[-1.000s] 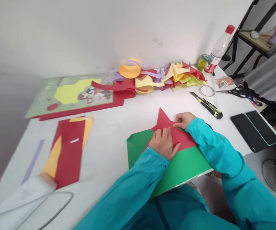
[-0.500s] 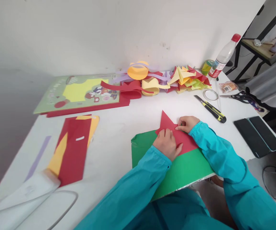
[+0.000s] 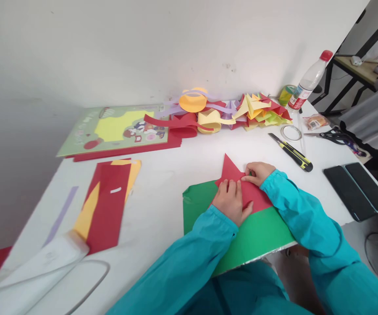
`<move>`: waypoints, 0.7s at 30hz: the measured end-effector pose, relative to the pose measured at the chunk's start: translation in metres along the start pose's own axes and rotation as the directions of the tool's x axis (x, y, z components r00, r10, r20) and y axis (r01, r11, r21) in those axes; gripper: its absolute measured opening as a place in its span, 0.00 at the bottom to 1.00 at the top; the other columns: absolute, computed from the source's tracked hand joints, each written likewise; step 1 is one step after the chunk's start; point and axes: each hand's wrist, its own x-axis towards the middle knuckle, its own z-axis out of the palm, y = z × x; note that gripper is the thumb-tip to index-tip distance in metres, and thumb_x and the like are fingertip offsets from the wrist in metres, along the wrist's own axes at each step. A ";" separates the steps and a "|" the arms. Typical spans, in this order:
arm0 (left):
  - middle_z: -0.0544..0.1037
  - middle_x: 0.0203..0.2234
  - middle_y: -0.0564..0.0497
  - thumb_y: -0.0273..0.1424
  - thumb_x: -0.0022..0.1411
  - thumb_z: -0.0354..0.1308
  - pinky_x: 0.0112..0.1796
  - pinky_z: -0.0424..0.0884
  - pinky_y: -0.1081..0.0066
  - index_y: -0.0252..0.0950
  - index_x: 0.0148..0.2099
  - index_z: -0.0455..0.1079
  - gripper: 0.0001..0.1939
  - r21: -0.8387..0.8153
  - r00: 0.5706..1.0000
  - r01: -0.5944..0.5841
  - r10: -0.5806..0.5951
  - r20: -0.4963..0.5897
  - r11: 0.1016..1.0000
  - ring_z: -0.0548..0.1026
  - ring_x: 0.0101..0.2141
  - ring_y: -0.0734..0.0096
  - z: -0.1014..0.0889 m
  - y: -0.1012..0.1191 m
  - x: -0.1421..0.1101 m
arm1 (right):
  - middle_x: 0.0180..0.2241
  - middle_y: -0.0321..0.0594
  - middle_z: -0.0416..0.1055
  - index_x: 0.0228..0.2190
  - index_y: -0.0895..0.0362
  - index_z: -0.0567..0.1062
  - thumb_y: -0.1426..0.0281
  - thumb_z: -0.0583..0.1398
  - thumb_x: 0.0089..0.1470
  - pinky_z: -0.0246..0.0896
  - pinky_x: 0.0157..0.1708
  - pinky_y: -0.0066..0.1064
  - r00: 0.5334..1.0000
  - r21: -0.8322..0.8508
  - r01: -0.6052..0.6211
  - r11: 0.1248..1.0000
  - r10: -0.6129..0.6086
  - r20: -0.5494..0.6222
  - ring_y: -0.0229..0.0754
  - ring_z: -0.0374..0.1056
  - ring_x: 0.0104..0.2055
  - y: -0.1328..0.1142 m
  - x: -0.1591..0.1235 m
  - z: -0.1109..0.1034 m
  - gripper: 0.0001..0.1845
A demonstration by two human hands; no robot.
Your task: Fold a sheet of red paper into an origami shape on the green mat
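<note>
A sheet of red paper (image 3: pixel 257 199), folded to a pointed tip at its far end, lies over a green board (image 3: pixel 249 238) at the table's near edge. Pressing down on the red paper from the left is my left hand (image 3: pixel 230 202), its fingers laid on the sheet and its thumb spread away. My right hand (image 3: pixel 258 173) pinches the upper right edge of the same paper between thumb and curled fingers. The fold line under my fingertips is partly hidden.
Paper crafts (image 3: pixel 254 111) line the wall beside a picture folder (image 3: pixel 116 131). A utility knife (image 3: pixel 290 152), scissors (image 3: pixel 331 136), tape roll (image 3: pixel 291 132), bottle (image 3: pixel 310 83) and dark phone-like device (image 3: pixel 349 192) lie right. Paper scraps (image 3: pixel 108 218) and a white corded device (image 3: pixel 54 258) sit left.
The whole view has shifted slightly, so everything appears a little further right and lower. Both hands stay on the red paper in nearly the same pose.
</note>
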 end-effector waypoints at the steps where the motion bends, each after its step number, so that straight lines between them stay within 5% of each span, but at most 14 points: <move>1: 0.68 0.44 0.29 0.43 0.54 0.50 0.45 0.62 0.51 0.19 0.52 0.63 0.33 0.000 1.000 0.002 -0.002 0.001 1.000 0.64 0.46 0.43 0.000 0.000 0.000 | 0.23 0.35 0.66 0.26 0.56 0.71 0.58 0.59 0.48 0.48 0.24 0.25 1.000 0.003 -0.006 1.000 0.006 0.001 0.35 0.59 0.24 0.000 0.000 0.000 0.13; 10: 0.67 0.47 0.27 0.40 0.54 0.49 0.47 0.58 0.45 0.17 0.53 0.62 0.32 0.015 1.000 -0.007 0.007 -0.020 1.000 0.61 0.50 0.38 0.006 0.004 -0.004 | 0.23 0.35 0.66 0.26 0.56 0.70 0.57 0.58 0.49 0.48 0.24 0.25 1.000 -0.019 0.010 1.000 -0.010 -0.020 0.36 0.59 0.24 -0.003 -0.001 0.000 0.14; 15: 0.66 0.48 0.24 0.39 0.55 0.49 0.49 0.58 0.47 0.14 0.53 0.61 0.32 -0.013 1.000 0.019 -0.019 -0.010 1.000 0.61 0.51 0.38 0.003 0.006 -0.004 | 0.23 0.35 0.67 0.25 0.55 0.69 0.54 0.58 0.48 0.47 0.24 0.26 1.000 -0.030 -0.017 0.999 0.016 -0.018 0.36 0.60 0.25 -0.002 0.001 0.001 0.17; 21: 0.67 0.47 0.27 0.42 0.54 0.49 0.49 0.62 0.54 0.14 0.52 0.62 0.34 -0.053 0.997 -0.080 0.080 0.005 0.995 0.64 0.50 0.42 -0.002 -0.012 -0.005 | 0.24 0.34 0.68 0.26 0.55 0.69 0.51 0.57 0.47 0.46 0.24 0.26 0.999 -0.044 -0.019 0.999 0.018 -0.042 0.36 0.59 0.24 -0.001 -0.002 0.003 0.19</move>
